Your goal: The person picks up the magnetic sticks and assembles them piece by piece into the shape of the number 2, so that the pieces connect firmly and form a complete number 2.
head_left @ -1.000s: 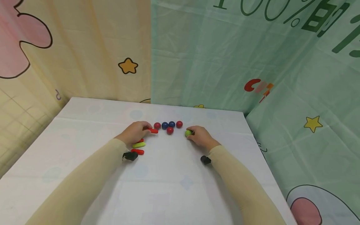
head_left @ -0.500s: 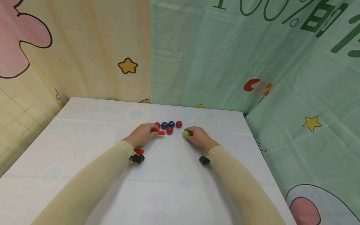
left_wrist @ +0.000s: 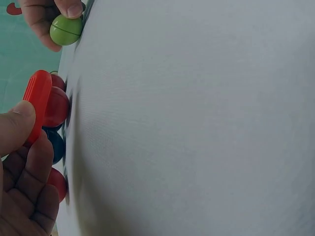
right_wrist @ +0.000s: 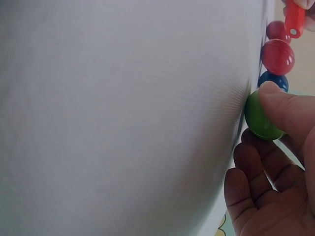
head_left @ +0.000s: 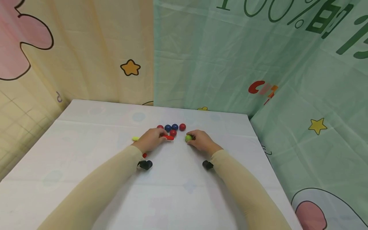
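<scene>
- Since the earlier head frames, the left hand [head_left: 150,139] has moved rightward; it pinches a red stick [head_left: 169,137] close to the red and blue balls [head_left: 173,133], and the right hand [head_left: 202,141] pinches a green ball [head_left: 188,138].
- Left wrist view adds grooves along the red stick.
- Right wrist view adds a pale spot on the red stick's end and the right thumb over the green ball.

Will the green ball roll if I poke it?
Probably, if the right hand lets go: the green ball looks round. It may be slippery, being smooth, and probably stiff: no dent shows around the thumb.
</scene>
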Available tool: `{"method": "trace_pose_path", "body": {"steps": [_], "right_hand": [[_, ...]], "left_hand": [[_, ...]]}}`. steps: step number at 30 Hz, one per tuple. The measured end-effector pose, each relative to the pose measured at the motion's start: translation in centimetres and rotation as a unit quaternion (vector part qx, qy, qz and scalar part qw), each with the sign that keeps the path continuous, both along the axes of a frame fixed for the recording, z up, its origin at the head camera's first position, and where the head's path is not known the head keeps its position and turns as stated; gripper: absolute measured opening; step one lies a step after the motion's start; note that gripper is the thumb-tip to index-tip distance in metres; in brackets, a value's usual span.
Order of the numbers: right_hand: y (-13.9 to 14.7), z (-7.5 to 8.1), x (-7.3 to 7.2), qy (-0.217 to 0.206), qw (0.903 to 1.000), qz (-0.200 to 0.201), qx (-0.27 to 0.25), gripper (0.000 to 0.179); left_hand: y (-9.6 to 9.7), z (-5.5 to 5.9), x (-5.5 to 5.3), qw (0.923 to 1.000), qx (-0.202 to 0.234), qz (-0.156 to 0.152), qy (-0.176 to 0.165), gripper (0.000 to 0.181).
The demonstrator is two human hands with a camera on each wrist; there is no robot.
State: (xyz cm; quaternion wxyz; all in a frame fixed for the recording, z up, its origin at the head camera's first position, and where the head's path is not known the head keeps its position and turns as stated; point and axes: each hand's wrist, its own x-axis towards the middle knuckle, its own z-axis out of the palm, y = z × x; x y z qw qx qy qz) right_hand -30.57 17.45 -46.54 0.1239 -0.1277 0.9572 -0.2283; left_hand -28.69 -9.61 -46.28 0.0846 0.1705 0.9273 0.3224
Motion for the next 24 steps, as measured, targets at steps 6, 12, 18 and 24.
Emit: {"method": "trace_pose_path", "body": {"steps": [6,12,18,24], "right_hand": [[-0.1,0.0,0.1,0.003,1.0,0.004,-0.003,0.047],[-0.1,0.1,0.1,0.002,1.0,0.008,-0.001,0.047],[-0.5,0.2,0.2,-0.006,1.0,0.005,0.0,0.048],[-0.8,0.3,0.3,-0.006,1.0,0.007,0.003,0.048]], "left_hand": [[0.6,-0.2,0.0,1.0,0.001,-0.001,0.003,0.027],[1.2,-0.2,0.2,0.9999,0.011,0.005,-0.001,0.025],[1.7,-0.3,0.3,0.9999,0.016,0.004,-0.005,0.027],[2.2,-0.5,0.2,0.9999,0.013,0.0,-0.001,0.028]]}}
